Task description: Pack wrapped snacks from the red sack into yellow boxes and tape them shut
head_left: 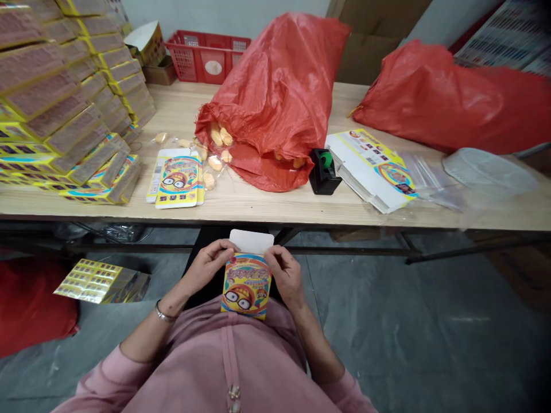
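Observation:
In the head view, a small yellow cartoon box rests upright on my lap, its white top flap raised. My left hand pinches its upper left corner. At the upper right corner my right hand has thumb and fingers closed on the box edge. On the table beyond lie flat yellow cartons, wrapped yellowish pieces and a large red sack, whose open mouth shows more such pieces.
Stacked boxes fill the table's left. A black tape dispenser, flattened cartons, a clear plastic lid and another red sack are rightward. A red basket stands behind. The table edge is ahead.

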Demonstrator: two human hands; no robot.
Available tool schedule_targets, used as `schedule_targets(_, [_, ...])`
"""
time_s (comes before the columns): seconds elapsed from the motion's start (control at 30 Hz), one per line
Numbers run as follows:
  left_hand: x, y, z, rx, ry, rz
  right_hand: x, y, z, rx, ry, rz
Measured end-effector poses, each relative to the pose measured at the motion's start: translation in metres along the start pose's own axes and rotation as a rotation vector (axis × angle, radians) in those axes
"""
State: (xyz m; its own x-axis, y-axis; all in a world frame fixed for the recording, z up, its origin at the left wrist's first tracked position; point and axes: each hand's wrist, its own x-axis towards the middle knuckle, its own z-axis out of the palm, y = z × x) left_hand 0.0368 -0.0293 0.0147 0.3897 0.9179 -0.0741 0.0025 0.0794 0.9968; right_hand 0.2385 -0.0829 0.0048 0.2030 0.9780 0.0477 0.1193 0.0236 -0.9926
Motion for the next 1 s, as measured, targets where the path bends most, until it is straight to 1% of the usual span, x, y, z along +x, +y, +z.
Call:
schedule_targets(0.1, [0.001,0.005,-0.001,-0.026,-0.027,-0.005,0.005,0.004,-0.001,0.076,-0.025,0.036])
schedule_targets(0.17, [0.002,0.004,-0.001,-0.063,-0.049,-0.018,0.008,0.006,0.000,0.149,-0.003,0.050])
schedule_targets(0.23, [0.003,0.001,-0.001,-0.104,-0.042,-0.018,0.011,0.005,0.002,0.235,0.015,0.054])
schedule_targets(0.3, [0.005,-0.002,0.000,-0.175,-0.022,-0.009,0.013,0.003,0.002,0.288,-0.010,0.035])
schedule_targets(0.37, [0.007,-0.004,0.001,-0.264,-0.024,0.002,0.014,0.001,0.001,0.279,-0.055,0.015])
schedule_targets(0.43, [0.009,-0.003,0.001,-0.311,-0.063,0.001,0.015,0.000,-0.002,0.236,-0.068,-0.003])
schedule_targets(0.53, [0.012,-0.001,-0.001,-0.239,-0.130,0.006,0.018,-0.002,-0.006,0.194,-0.089,-0.020])
schedule_targets(0.63, [0.015,0.004,-0.003,-0.141,-0.104,0.032,0.021,-0.005,-0.009,0.137,-0.156,-0.008])
schedule_targets(0.7, [0.016,0.009,-0.004,-0.093,-0.080,0.038,0.023,-0.007,-0.012,0.062,-0.171,0.006])
schedule_targets(0.87, [0.019,0.026,0.000,0.050,-0.074,-0.026,0.025,-0.010,-0.017,-0.039,-0.185,0.073])
schedule_targets(1.0, [0.024,0.031,0.001,0.134,-0.144,-0.073,0.028,-0.013,-0.016,-0.058,-0.163,0.080])
